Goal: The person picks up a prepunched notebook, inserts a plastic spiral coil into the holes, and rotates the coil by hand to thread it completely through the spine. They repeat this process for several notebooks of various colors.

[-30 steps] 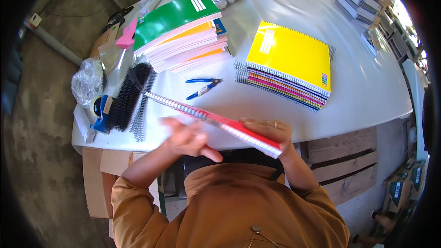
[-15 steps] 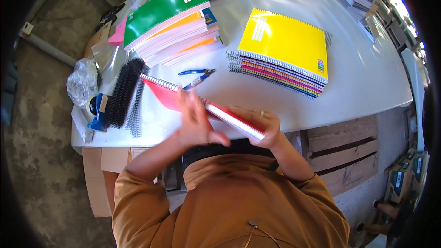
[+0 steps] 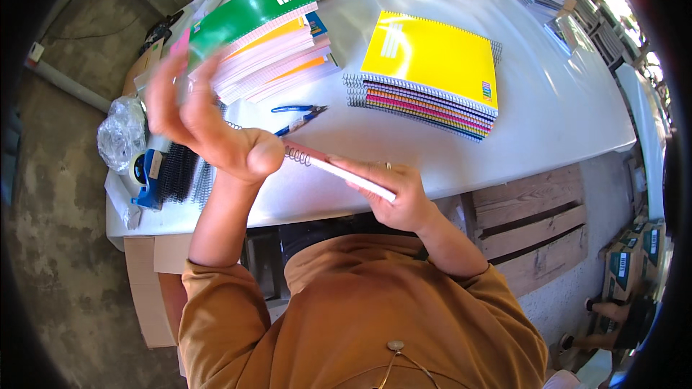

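Observation:
A red-covered notebook is seen nearly edge-on above the near edge of the table, with a wire spiral along its side. My right hand grips it at its right end, fingers over the cover. My left hand is raised at the other end, its fingers apart and slightly blurred, the thumb close to the spiral. That hand hides part of the spiral and the notebook's left end. Beyond them lie blue-handled cutters on the table.
A stack of spiral notebooks with a yellow one on top stands to the right. At far left is a pile of unbound books under a green cover. Black spiral coils, a blue tape dispenser and crumpled plastic lie at left.
My left hand has moved up and left, from over the notebook to beside its left end. My right hand, holding the notebook, has shifted slightly left.

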Demonstrator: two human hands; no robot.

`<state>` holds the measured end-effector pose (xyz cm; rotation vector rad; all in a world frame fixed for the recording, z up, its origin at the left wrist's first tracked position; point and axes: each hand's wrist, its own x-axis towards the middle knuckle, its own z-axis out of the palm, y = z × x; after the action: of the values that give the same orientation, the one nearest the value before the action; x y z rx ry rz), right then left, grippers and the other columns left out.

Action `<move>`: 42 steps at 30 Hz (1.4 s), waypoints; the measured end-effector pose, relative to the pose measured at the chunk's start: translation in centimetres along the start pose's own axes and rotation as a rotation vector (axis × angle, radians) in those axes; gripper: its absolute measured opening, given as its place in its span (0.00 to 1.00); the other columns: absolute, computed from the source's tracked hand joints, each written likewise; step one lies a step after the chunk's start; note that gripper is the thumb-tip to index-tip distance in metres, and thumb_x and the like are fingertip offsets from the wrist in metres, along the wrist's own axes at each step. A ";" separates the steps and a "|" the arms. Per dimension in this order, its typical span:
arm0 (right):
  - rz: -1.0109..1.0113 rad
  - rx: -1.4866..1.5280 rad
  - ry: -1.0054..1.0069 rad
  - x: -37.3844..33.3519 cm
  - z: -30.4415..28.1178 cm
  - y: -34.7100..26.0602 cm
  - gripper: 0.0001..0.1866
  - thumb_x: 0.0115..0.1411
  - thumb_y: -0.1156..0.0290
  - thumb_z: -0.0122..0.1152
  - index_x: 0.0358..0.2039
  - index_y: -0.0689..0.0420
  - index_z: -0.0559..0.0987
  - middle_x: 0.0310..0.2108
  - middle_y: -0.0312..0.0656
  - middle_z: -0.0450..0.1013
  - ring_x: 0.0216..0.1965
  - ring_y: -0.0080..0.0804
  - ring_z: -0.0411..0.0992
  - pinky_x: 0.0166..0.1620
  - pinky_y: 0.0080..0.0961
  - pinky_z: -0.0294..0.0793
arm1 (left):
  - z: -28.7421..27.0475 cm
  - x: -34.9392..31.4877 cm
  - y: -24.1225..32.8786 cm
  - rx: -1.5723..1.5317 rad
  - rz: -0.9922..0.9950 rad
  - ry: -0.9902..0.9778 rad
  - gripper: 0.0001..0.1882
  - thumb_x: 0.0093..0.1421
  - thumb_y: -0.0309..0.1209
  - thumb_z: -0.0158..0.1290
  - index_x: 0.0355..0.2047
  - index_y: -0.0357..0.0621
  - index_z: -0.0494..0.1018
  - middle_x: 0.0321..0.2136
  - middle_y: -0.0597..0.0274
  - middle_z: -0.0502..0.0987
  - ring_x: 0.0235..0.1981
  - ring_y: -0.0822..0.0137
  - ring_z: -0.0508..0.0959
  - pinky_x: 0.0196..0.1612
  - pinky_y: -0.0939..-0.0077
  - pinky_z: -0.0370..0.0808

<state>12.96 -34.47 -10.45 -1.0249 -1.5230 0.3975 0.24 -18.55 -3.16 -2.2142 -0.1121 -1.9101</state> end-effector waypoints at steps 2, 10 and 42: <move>-0.051 -0.044 0.032 0.1 0.1 -0.8 0.27 0.46 0.89 0.53 0.49 0.57 0.73 0.47 0.45 0.72 0.43 0.38 0.73 0.46 0.25 0.72 | 0.3 -4.3 1.4 -0.128 -0.103 -0.127 0.53 0.46 0.71 0.42 0.54 0.33 0.52 0.54 0.37 0.54 0.56 0.44 0.55 0.54 0.51 0.55; -0.174 -0.205 -0.029 -0.8 1.0 -1.7 0.26 0.44 0.89 0.54 0.48 0.63 0.73 0.45 0.46 0.73 0.43 0.40 0.74 0.45 0.27 0.73 | -3.7 -6.0 1.8 0.074 0.129 0.019 0.43 0.50 0.64 0.44 0.57 0.45 0.57 0.49 0.56 0.66 0.53 0.47 0.62 0.54 0.41 0.53; 0.079 0.128 0.070 1.0 1.0 -0.2 0.53 0.50 0.84 0.53 0.63 0.52 0.25 0.43 0.53 0.67 0.29 0.44 0.72 0.34 0.30 0.71 | -3.6 0.5 8.7 -0.164 -0.196 -0.806 0.14 0.56 0.33 0.53 0.43 0.46 0.73 0.38 0.64 0.74 0.44 0.63 0.72 0.52 0.61 0.55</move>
<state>12.08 -33.55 -9.92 -0.9903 -1.3799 0.5037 -1.49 -27.83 -3.17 -3.0433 -0.3105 -1.0006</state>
